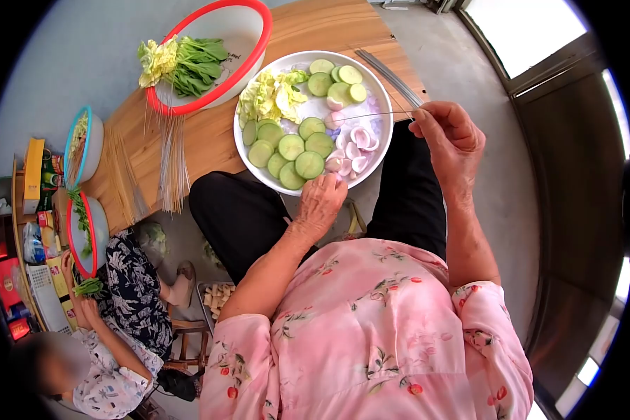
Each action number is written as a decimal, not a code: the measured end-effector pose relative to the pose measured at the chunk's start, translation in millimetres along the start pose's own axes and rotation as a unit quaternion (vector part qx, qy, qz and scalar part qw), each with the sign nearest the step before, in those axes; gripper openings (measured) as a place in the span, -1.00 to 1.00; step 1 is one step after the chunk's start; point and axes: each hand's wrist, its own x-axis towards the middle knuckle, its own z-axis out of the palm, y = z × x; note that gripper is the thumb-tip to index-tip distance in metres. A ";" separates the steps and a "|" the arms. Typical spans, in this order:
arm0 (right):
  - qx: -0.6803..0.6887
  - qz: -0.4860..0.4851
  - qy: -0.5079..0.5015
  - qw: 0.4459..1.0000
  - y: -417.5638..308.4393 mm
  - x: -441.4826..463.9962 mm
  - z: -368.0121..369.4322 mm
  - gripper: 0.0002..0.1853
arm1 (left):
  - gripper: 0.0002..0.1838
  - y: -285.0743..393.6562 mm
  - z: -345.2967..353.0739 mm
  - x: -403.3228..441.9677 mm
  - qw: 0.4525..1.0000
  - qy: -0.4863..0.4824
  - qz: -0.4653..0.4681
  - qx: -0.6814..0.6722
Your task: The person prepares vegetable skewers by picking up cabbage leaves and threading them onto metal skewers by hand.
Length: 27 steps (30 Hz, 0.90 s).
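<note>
Pinching one thin metal skewer [385, 113] at its right end: right hand [457, 133]. Left hand [320, 204] curled at near rim of round white tray [373, 78]; grip cannot be told. Pale pink onion piece [334, 120] at skewer's left end; green vegetable rounds [309, 165] loose, unskewered.

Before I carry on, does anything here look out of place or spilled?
Two mild oddities: the white plate juts past the edge of the table, over the lap, so it might tip; and yellowish leaves hang over the rim of the red-rimmed basin. No spill or damage shows.
</note>
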 end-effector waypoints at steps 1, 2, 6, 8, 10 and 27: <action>0.000 0.003 -0.002 1.000 -1.7 -2.1 1.7 -0.93 | -0.86 0.7 2.4 0.9 1.000 0.007 0.002 0.003; -0.028 -0.014 -0.006 0.999 -3.2 -3.5 2.9 -0.93 | -0.86 0.7 6.0 1.3 1.000 0.008 0.003 0.013; -0.118 -0.072 -0.043 0.990 -12.4 -5.9 4.7 -0.93 | -0.89 1.5 12.8 3.5 0.999 0.018 0.018 0.023; -0.127 -0.077 -0.053 0.988 -16.2 -5.7 6.6 -0.93 | -0.90 3.6 12.5 4.9 0.998 0.000 0.029 0.056; -0.135 -0.084 -0.063 0.985 -15.6 -4.3 9.8 -0.92 | -0.91 4.3 16.0 6.9 0.998 0.006 0.044 0.048; -0.169 0.011 -0.200 0.965 32.6 3.8 13.6 -0.84 | -0.92 -7.7 15.9 29.5 0.994 0.058 -0.001 -0.097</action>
